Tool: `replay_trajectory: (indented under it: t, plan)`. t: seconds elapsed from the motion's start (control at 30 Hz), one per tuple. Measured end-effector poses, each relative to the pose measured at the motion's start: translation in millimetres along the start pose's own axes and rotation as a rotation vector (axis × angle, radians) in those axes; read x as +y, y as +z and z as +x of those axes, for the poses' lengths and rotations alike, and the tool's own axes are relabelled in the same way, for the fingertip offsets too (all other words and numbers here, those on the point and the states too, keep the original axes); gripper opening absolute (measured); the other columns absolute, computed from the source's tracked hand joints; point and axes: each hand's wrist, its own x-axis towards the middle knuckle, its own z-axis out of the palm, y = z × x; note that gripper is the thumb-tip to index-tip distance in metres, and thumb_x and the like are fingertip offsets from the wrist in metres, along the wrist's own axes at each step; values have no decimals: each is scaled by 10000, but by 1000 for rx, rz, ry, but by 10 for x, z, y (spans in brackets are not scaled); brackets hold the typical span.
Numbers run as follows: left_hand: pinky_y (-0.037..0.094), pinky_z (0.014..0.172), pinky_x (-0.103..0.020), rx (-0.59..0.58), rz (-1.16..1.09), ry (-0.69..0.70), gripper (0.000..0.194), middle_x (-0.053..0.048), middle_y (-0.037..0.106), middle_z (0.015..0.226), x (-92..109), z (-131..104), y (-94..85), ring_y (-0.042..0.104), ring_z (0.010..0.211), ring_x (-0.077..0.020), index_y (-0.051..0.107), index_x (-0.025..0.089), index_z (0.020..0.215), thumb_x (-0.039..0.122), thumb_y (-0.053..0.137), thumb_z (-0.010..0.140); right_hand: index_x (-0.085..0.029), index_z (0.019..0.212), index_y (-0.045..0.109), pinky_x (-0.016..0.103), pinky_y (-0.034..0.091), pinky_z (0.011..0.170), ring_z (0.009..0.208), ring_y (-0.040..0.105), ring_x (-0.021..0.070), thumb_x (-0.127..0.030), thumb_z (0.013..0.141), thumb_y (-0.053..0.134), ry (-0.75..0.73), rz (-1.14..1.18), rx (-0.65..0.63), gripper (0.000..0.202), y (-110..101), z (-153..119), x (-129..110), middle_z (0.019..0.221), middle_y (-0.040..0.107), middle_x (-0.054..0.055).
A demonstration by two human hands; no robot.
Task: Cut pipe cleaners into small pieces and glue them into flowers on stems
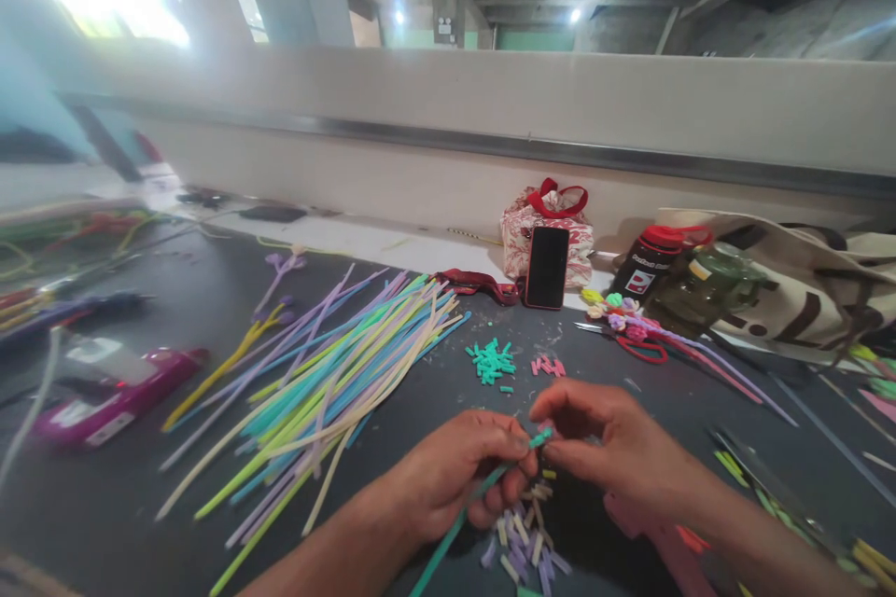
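Between the thumb and fingers of my left hand is a long teal pipe cleaner, its stem running down toward me. Its tip pokes out toward my right hand, whose thumb and index finger curl in a pinch beside that end. Whatever those fingertips hold is too small to make out. Below my hands lies a loose heap of short lilac and cream cut pieces. Farther off are small piles of teal pieces and pink pieces.
A spread of long coloured pipe cleaners covers the left. Beyond it lies a purple device. A phone leans on a patterned bag. Red-handled scissors, a dark bottle and a pink tool are on the right.
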Motion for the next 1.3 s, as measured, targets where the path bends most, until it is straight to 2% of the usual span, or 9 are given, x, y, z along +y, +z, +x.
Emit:
replay_trajectory:
  t: [0.27, 0.73, 0.8, 0.87, 0.93, 1.0, 1.1, 1.2, 1.3]
  plan:
    - [95, 308, -142, -73, -77, -37, 89, 49, 413, 449, 5, 0, -14, 266, 320, -22, 515, 139, 617, 226, 521, 601, -190, 750, 580, 196, 344, 510, 567, 467, 101, -124, 708, 524, -20, -28, 33, 96, 14, -27, -22, 621, 539, -38]
    - [72, 322, -152, -35, -69, -31, 76, 47, 411, 457, -15, -3, 8, 266, 329, -22, 511, 140, 616, 212, 493, 628, -182, 670, 588, 204, 366, 530, 569, 484, 108, -96, 674, 506, -50, -135, 59, 119, 6, -10, -61, 598, 548, -38]
    - [73, 324, -153, -44, -57, -24, 80, 49, 409, 459, -9, -6, 8, 270, 332, -22, 512, 139, 619, 217, 497, 628, -190, 750, 618, 207, 381, 542, 587, 504, 115, -98, 670, 516, -58, -145, 71, 158, 5, -19, -57, 625, 571, -34]
    - [76, 325, -153, -45, -51, -14, 85, 52, 409, 454, 1, -13, 8, 274, 331, -22, 517, 139, 626, 223, 501, 624, -215, 948, 611, 211, 403, 555, 602, 527, 115, -99, 661, 535, -39, -134, 67, 318, 5, -35, -52, 712, 602, -27]
    - [81, 325, -155, -26, -38, 1, 84, 55, 410, 445, 7, -23, 10, 273, 323, -23, 520, 141, 631, 223, 504, 620, -253, 1138, 514, 211, 424, 556, 600, 543, 107, -86, 648, 543, -3, -104, 56, 518, 1, -48, -42, 812, 612, -22]
    - [90, 324, -156, 24, -1, 38, 86, 53, 423, 447, 6, -35, 18, 283, 324, -22, 528, 140, 635, 224, 510, 630, -280, 1210, 436, 208, 437, 552, 598, 552, 102, -74, 649, 536, 7, -85, 60, 606, -15, -54, -29, 872, 609, -19]
    - [167, 337, -141, 121, 90, 139, 133, 42, 478, 493, -3, -53, 40, 342, 362, -20, 559, 134, 672, 265, 536, 680, -261, 1101, 497, 211, 443, 572, 643, 569, 121, -127, 704, 537, -9, -101, 180, 421, -79, -78, -8, 834, 617, -15]
    - [264, 372, -133, 218, 165, 227, 199, 35, 520, 540, 2, -60, 58, 400, 411, -26, 578, 132, 706, 329, 592, 680, -225, 777, 559, 208, 416, 524, 590, 551, 134, -276, 790, 502, 50, -238, 319, 78, -170, -222, 33, 648, 588, -20]
    - [300, 376, -140, 305, 190, 272, 223, 35, 517, 533, 20, -51, 56, 431, 427, -40, 581, 129, 699, 343, 626, 652, -228, 666, 542, 215, 409, 487, 510, 539, 140, -407, 826, 429, 111, -401, 338, 266, -202, -541, 193, 556, 569, -16]
